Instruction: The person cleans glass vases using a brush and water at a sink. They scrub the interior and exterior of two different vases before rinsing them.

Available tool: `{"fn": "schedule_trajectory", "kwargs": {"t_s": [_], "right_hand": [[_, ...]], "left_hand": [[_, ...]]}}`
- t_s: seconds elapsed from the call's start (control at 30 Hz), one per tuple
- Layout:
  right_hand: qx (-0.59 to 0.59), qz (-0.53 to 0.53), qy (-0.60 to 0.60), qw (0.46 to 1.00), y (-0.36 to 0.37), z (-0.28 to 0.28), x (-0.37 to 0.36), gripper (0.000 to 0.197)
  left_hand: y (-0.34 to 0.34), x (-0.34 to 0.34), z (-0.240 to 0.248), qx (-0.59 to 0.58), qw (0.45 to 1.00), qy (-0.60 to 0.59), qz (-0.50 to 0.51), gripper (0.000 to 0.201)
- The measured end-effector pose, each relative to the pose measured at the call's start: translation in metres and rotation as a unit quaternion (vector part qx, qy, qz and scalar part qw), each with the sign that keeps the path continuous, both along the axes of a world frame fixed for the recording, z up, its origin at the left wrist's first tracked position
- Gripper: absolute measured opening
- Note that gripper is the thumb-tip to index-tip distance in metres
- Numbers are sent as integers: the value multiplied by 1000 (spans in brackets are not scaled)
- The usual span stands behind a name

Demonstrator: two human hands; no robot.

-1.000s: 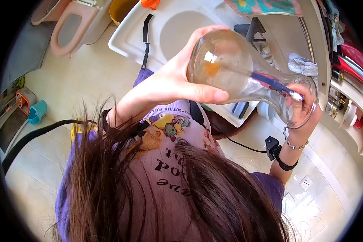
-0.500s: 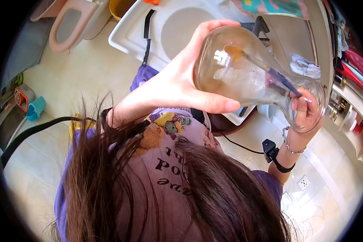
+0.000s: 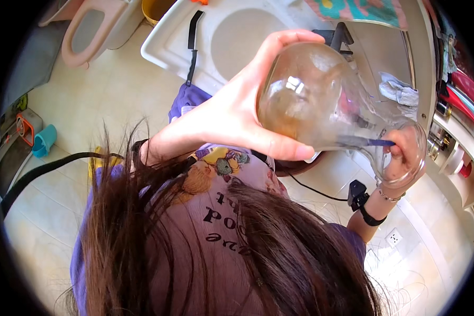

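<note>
A clear glass vase [image 3: 313, 89] with a round belly and a flared mouth lies tilted sideways in the air. My left hand [image 3: 237, 113] grips its belly from the left, thumb below and fingers over the far side. At the mouth, on the right, my right hand [image 3: 399, 158] is closed around the blue handle of a long, thin brush [image 3: 379, 142]. The brush reaches through the neck into the vase. Its tan head is only a blur against the lower wall of the glass.
Behind the vase is a white sink [image 3: 166, 52] with a dark faucet [image 3: 342, 37] and a long black-handled tool [image 3: 193, 45] on its rim. A coloured towel [image 3: 361, 13] and a pale cloth [image 3: 397, 89] hang beyond. Shelves [image 3: 458, 137] stand right, a pink toilet seat [image 3: 76, 47] far left.
Inside the vase the brush has swung from the upper wall toward the lower side. My right hand has shifted slightly down, and the vase has moved a little right and downward.
</note>
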State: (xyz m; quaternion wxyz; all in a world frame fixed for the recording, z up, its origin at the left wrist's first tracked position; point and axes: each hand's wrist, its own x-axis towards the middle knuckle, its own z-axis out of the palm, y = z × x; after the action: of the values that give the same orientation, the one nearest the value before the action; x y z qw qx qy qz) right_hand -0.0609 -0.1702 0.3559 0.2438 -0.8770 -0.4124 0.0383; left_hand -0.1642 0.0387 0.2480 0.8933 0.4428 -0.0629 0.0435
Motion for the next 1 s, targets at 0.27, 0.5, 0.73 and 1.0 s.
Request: {"fn": "schedule_trajectory", "kwargs": {"t_s": [0.27, 0.5, 0.73, 1.0], "right_hand": [[22, -78, -5, 997, -1, -13, -1, 41], [48, -113, -44, 991, 3, -20, -3, 46], [43, -122, -49, 990, 1, -12, -3, 42], [36, -166, -126, 977, 10, -13, -6, 36]], "left_hand": [[3, -3, 3, -14, 999, 34, 1, 99], [3, -4, -2, 30, 999, 11, 27, 99], [-2, 1, -1, -14, 999, 3, 32, 100], [3, 7, -3, -13, 999, -24, 40, 89]]}}
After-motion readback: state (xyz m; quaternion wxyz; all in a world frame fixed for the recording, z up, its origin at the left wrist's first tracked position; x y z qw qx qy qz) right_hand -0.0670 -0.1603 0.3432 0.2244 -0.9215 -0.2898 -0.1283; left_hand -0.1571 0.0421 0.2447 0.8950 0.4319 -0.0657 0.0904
